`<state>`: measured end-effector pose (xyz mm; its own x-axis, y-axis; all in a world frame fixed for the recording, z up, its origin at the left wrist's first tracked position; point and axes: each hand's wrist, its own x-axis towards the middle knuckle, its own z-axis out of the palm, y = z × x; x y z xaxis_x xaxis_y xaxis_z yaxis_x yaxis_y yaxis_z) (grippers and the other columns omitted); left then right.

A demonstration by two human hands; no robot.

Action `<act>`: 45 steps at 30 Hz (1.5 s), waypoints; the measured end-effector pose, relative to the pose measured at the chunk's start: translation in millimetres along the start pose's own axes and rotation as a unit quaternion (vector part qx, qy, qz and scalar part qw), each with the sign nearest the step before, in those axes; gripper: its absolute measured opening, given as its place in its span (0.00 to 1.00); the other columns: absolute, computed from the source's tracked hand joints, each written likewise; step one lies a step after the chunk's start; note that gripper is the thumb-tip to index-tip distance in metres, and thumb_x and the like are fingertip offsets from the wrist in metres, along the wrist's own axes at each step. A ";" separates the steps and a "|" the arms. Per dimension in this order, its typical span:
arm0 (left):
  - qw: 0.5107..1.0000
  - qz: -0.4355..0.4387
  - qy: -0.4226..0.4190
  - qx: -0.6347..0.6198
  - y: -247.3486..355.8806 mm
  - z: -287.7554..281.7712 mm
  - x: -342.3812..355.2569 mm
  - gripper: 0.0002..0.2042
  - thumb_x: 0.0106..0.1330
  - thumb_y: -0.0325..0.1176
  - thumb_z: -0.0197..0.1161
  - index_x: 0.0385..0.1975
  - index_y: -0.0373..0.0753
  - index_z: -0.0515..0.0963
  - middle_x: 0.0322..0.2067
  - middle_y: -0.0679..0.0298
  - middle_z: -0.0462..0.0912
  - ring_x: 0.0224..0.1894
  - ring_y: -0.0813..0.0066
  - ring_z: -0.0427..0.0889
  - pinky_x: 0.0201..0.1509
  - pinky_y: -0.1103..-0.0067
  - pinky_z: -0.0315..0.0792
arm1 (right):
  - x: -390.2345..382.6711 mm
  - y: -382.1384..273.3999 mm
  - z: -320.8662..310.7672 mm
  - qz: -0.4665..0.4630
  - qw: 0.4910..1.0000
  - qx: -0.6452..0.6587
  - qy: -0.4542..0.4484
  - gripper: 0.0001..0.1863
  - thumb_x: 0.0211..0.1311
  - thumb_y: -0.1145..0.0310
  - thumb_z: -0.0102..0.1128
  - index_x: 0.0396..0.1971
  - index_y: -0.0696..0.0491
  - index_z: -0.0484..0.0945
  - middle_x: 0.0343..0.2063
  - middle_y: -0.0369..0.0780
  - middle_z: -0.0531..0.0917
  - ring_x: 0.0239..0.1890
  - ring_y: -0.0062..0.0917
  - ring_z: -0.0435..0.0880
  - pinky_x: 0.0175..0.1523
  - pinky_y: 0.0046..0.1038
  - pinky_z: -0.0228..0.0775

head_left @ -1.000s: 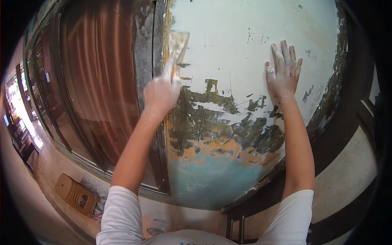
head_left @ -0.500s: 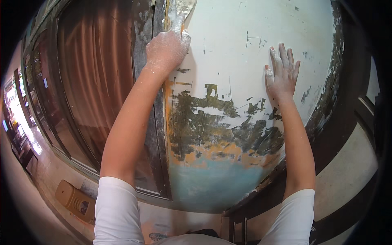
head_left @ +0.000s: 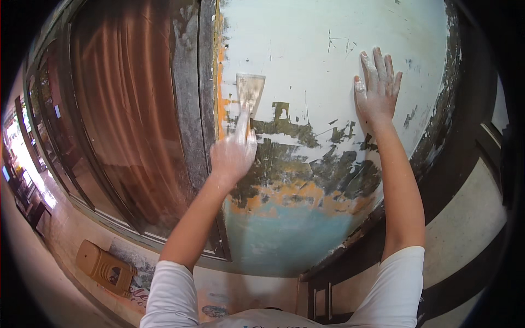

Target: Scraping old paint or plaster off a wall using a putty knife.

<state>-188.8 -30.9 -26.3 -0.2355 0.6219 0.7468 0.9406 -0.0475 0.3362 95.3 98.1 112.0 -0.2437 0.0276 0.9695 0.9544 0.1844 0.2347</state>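
Note:
My left hand [head_left: 232, 156], dusted with white powder, is closed round the handle of a putty knife [head_left: 251, 87], its index finger stretched along the blade. The wide metal blade points up against the wall panel [head_left: 306, 49], near its left edge. White coating covers the panel's upper part; lower down it is patchy, with dark, orange and blue-green layers showing. My right hand [head_left: 377, 98] lies flat on the white part to the right, fingers spread, with white powder on them and nothing held.
Left of the panel runs a dark wooden frame [head_left: 191, 82] beside a glass pane with a brown curtain [head_left: 126, 98] behind it. A tan plastic stool [head_left: 104, 268] is at the lower left. Dark wooden trim [head_left: 437, 147] borders the panel's right side.
My left hand has come down along the panel's left side with the putty knife, and the blade now shows fully. My right hand stays flat in nearly the same spot.

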 end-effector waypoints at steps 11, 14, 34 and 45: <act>0.992 0.056 0.105 0.047 44.8 -72.2 129.1 0.30 0.63 0.43 0.48 0.67 0.49 0.54 0.26 0.44 0.81 0.33 0.44 0.82 0.40 0.55 0.74 | -5.9 -6.9 -3.3 0.021 1.000 -0.008 -0.016 0.30 0.64 0.51 0.47 0.67 0.30 0.55 0.70 0.28 0.49 0.72 0.28 0.44 0.73 0.50 0.30; 0.991 0.060 0.116 0.025 48.1 -66.4 114.5 0.30 0.63 0.43 0.48 0.67 0.49 0.54 0.27 0.44 0.82 0.33 0.45 0.82 0.40 0.56 0.75 | -6.2 -4.4 -3.2 0.020 0.999 -0.014 -0.023 0.31 0.64 0.50 0.46 0.67 0.30 0.54 0.70 0.28 0.49 0.72 0.27 0.43 0.73 0.50 0.31; 0.994 0.068 0.058 0.060 74.5 -72.8 135.7 0.28 0.68 0.44 0.42 0.68 0.46 0.51 0.28 0.44 0.82 0.33 0.43 0.81 0.42 0.55 0.75 | -8.4 -3.7 -4.9 0.026 0.999 -0.025 -0.034 0.30 0.65 0.50 0.42 0.68 0.28 0.51 0.71 0.26 0.45 0.73 0.26 0.41 0.73 0.47 0.29; 0.999 0.049 -0.012 -0.004 51.0 13.7 6.9 0.32 0.64 0.42 0.49 0.68 0.44 0.50 0.18 0.48 0.79 0.21 0.47 0.80 0.27 0.57 0.75 | -8.3 3.3 -1.9 0.024 0.999 -0.036 -0.032 0.29 0.66 0.49 0.41 0.68 0.27 0.52 0.71 0.26 0.47 0.73 0.25 0.42 0.73 0.47 0.30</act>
<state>-139.0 -18.3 -11.9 -0.1362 0.6323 0.7626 0.9570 -0.1151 0.2664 100.8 96.6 104.8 -0.2059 0.0979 0.9737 0.9745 0.1112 0.1949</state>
